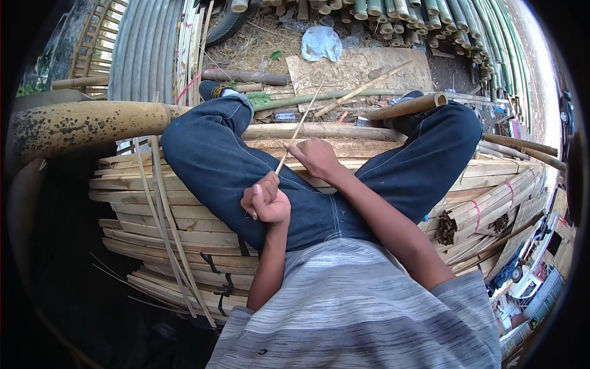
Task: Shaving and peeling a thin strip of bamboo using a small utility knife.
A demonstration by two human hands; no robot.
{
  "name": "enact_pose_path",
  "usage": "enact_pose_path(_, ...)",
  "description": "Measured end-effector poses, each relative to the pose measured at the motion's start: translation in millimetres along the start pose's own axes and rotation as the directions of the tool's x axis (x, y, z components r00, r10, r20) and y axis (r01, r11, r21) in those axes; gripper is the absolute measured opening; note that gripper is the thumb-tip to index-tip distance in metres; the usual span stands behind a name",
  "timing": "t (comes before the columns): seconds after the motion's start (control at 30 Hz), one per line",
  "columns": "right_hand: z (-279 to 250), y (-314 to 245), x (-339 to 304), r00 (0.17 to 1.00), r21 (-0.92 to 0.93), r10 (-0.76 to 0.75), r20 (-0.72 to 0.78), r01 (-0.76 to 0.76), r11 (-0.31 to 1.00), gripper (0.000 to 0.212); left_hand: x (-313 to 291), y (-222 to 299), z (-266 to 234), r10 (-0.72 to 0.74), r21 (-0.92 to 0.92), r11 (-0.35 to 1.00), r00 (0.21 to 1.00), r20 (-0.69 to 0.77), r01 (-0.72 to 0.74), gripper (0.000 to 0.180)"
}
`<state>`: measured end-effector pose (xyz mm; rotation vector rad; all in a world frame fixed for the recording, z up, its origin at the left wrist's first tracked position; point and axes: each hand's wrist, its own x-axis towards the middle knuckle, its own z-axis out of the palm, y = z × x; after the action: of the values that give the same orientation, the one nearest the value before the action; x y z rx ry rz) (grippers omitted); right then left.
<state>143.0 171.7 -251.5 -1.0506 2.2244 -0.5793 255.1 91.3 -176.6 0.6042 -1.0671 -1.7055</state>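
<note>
Left hand [269, 200]: fingers curled around the lower part of one thin, straight, pale wooden stick [301, 125]; splinters could prick if it slides.
Right hand [314, 158]: thumb and fingertips apparently pinching the same stick further up; uneven pressure could snap it.
Stick: slanting away between the knees, far end free and liable to whip.
Stack of long, pale split slats [147, 183]: under the person; could shift under leaning weight.
Pile of round green bamboo poles [433, 24]: beyond; could roll if knocked.
</note>
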Motion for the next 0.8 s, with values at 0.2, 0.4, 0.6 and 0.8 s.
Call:
enact_pose_path(0.2, 7, 3, 17, 0.977, -0.27, -0.195, -0.086, 0.166, 0.948, 0.025, 6, -1, 6, 0.006, 0.031, 1.0, 1.0, -0.025, -0.005, 0.045)
enact_pose_path(0.4, 3, 46, 16, 0.96, -0.299, -0.212, -0.181, 0.152, 0.942, 0.031, 2, 7, 6, -0.015, -0.072, 0.997, 0.999, -0.042, 0.012, 0.046)
enact_pose_path(0.6, -5, 41, 1, 1.0, -0.144, 0.019, 0.017, -0.017, 0.989, 0.031, -2, 9, 10, -0.029, -0.03, 0.999, 1.0, 0.002, 0.029, 0.046)
enact_pose_path(0.8, -18, -10, -16, 0.957, 0.025, -0.286, -0.05, 0.288, 0.957, 0.032, 1, 4, 4, -0.011, -0.027, 1.0, 0.999, 0.053, 0.013, 0.045)
